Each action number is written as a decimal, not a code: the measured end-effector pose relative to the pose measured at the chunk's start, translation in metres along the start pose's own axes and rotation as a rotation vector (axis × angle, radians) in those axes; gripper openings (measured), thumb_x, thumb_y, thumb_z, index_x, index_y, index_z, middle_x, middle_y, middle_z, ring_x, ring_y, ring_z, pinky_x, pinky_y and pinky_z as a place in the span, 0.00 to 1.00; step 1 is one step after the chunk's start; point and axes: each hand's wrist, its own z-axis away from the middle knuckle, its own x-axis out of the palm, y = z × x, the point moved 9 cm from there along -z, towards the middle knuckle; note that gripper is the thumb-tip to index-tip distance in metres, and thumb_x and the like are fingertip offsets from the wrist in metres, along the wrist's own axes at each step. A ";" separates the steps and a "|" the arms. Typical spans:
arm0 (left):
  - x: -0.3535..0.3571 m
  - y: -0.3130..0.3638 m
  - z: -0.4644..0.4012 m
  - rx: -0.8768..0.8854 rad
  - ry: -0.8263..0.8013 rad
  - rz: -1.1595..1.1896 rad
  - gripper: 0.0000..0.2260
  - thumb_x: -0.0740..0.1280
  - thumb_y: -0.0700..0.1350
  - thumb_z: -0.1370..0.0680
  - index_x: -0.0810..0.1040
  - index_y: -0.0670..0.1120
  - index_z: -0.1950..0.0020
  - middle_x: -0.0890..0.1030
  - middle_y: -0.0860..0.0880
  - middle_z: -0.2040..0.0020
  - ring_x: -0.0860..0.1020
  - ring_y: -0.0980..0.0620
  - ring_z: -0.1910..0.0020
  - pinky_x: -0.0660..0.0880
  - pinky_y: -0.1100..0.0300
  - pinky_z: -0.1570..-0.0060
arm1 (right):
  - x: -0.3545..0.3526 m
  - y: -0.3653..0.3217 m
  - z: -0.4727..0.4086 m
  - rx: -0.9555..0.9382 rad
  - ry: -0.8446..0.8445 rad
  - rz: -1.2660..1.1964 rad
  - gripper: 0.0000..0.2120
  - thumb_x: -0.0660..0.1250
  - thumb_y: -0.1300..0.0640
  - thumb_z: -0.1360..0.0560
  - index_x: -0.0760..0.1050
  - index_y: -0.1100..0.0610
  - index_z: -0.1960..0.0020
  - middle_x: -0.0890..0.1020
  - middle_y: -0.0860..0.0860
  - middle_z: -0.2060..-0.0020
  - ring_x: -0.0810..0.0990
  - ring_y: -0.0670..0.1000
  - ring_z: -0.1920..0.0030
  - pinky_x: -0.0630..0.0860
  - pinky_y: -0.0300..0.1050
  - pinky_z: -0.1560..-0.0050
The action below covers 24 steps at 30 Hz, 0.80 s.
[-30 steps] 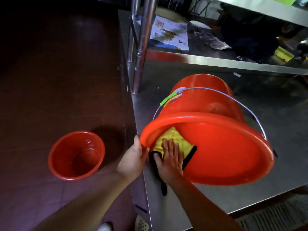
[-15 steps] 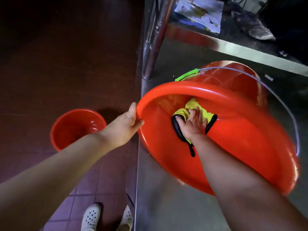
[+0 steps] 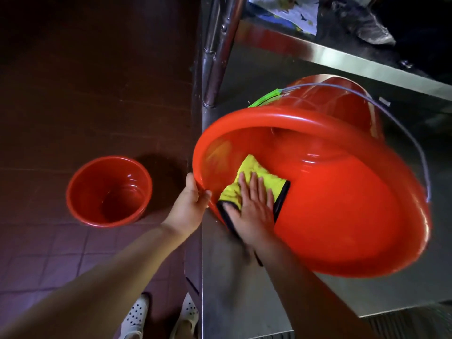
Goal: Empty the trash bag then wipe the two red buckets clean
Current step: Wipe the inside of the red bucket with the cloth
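A large red bucket [image 3: 342, 216] with a wire handle lies tilted on its side on the steel table [image 3: 244, 302], its mouth facing me. My left hand [image 3: 188, 206] grips its rim at the left edge. My right hand [image 3: 254, 206] lies flat, fingers spread, pressing a yellow cloth with black trim [image 3: 252, 177] against the inner wall near the rim. A smaller red bucket [image 3: 107, 192] stands upright and empty on the tiled floor to the left. No trash bag is in view.
Steel shelf posts [image 3: 217, 50] rise at the table's back left corner. A lower shelf [image 3: 367, 62] behind holds a printed paper [image 3: 291, 11] and a crumpled cloth. My white shoes [image 3: 137, 316] stand on the dark floor beside the table edge.
My right hand has slid the cloth from deeper inside the bucket back toward the rim near my left hand. The view has shifted a little.
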 end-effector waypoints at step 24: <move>-0.043 0.056 -0.016 0.313 -0.009 -0.238 0.20 0.63 0.39 0.22 0.62 0.54 0.35 0.75 0.57 0.47 0.76 0.60 0.47 0.74 0.67 0.49 | -0.007 0.077 -0.123 0.178 -0.022 0.027 0.34 0.56 0.35 0.26 0.48 0.42 0.24 0.43 0.54 0.23 0.44 0.54 0.24 0.44 0.53 0.26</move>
